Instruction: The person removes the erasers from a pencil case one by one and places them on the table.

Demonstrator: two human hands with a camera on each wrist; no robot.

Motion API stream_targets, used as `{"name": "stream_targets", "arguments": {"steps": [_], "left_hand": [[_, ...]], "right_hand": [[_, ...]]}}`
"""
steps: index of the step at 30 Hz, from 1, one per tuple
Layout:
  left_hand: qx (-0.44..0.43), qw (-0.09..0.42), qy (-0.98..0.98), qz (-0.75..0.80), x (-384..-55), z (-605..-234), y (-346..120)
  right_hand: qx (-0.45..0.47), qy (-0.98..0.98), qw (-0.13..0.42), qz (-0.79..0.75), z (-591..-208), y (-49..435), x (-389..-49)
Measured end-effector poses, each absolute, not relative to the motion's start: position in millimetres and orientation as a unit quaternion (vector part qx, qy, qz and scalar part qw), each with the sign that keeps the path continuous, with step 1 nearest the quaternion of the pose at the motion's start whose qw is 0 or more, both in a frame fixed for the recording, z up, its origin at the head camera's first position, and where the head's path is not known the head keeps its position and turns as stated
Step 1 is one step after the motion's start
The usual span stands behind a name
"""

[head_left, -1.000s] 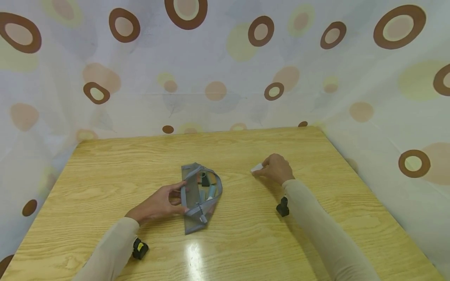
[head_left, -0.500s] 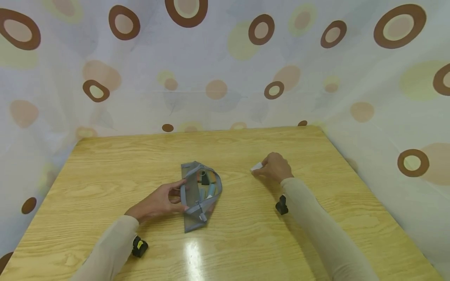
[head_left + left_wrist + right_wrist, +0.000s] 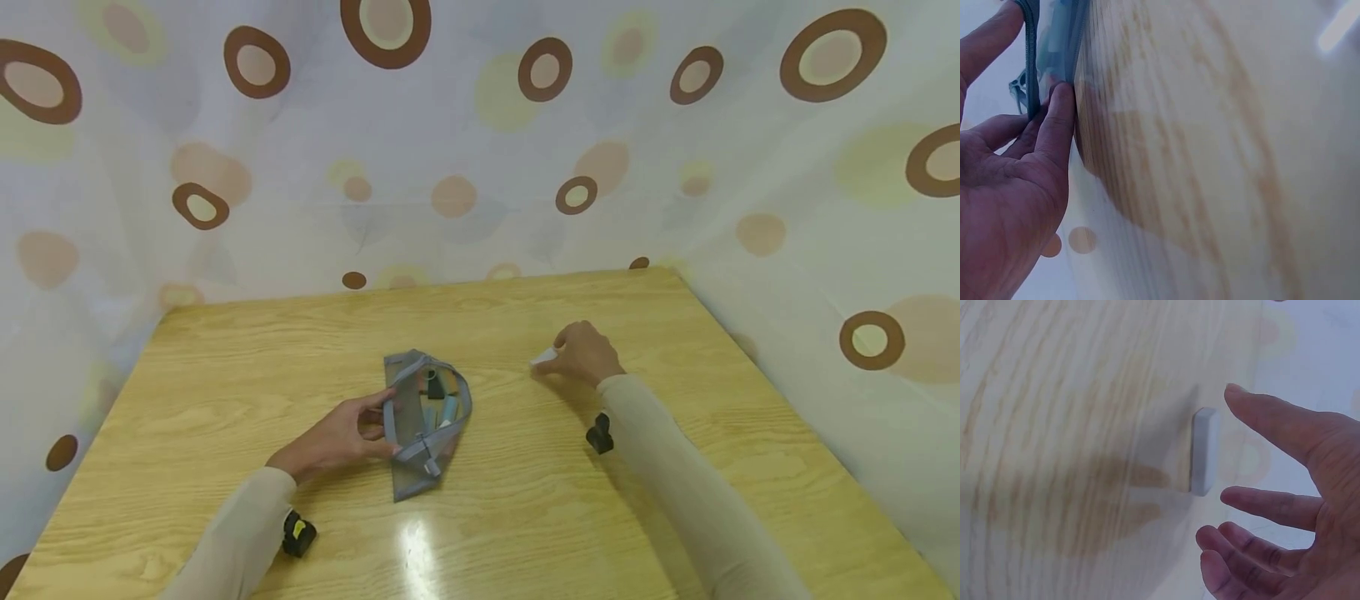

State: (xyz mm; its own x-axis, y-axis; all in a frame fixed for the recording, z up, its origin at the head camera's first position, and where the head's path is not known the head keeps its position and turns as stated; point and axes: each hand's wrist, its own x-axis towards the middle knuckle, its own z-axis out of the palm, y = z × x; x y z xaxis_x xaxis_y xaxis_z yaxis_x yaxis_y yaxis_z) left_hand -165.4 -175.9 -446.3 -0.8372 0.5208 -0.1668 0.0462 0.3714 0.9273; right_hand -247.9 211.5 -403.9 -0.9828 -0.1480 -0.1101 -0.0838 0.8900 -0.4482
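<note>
A grey mesh zip pouch [image 3: 409, 412] lies on the wooden table with its mouth spread. My left hand [image 3: 337, 437] holds its near-left edge, thumb and fingers apart along the rim; the left wrist view shows the fingers [image 3: 1057, 122] against the pouch [image 3: 1032, 75]. Through the opening show a black binder clip [image 3: 436, 388], a light blue cylinder [image 3: 449, 410] and other small pieces. To the right, a white eraser-like block [image 3: 1204, 452] lies on the table. Around it my right hand [image 3: 587, 357] is spread, with gaps between block and fingertips in the right wrist view.
The wooden table [image 3: 510, 517] runs back to a patterned curtain [image 3: 465, 125], which also closes off both sides. Black wrist devices sit under the left sleeve [image 3: 236, 529] and the right sleeve [image 3: 682, 467]. Glare falls on the table's near part.
The head view has shifted slightly. Both hands, the pouch and the white block keep nearly the same places on the table.
</note>
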Motion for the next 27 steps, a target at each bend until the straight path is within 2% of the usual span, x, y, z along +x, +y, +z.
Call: {"name": "stream_targets", "arguments": {"steps": [7,17,27], "left_hand": [[0.18,0.221,0.798,0.532,-166,-447,-176],[0.179,0.219,0.798,0.532,-166,-447,-177],[0.178,0.222,0.795,0.536,-166,-447,-178]], "right_hand": [[-0.089,0.966,0.057,-0.237,-392,202,-244],[-0.136,0.957,0.061,-0.247,-375,164,-237],[-0.182,0.945,0.095,-0.254,-381,122,-222]]}}
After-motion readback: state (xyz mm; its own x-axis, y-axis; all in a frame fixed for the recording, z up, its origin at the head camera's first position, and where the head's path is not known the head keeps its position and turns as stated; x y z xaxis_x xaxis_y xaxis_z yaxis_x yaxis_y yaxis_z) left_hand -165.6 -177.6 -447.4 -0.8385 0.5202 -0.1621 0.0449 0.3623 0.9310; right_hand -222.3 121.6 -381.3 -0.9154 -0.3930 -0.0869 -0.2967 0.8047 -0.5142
